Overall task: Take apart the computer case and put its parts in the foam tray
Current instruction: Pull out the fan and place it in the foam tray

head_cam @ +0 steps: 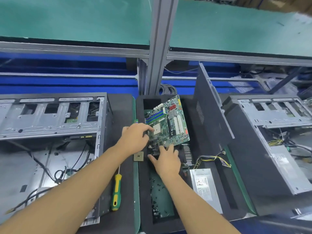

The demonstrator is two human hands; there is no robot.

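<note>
At frame centre, the left hand (135, 139) grips the left edge of a tilted motherboard (168, 120) over the foam tray (143, 183), and the right hand (166, 159) touches its lower edge with straight fingers. A screwdriver (116, 191) lies lower left of the tray, beside the opened computer case (50, 119). A power supply (205, 188) sits in the tray's lower right.

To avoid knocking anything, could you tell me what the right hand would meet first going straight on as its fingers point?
The motherboard: the right hand points away from the person, fingertips at the board's near edge. Whether they already touch it is unclear from this view.
</note>
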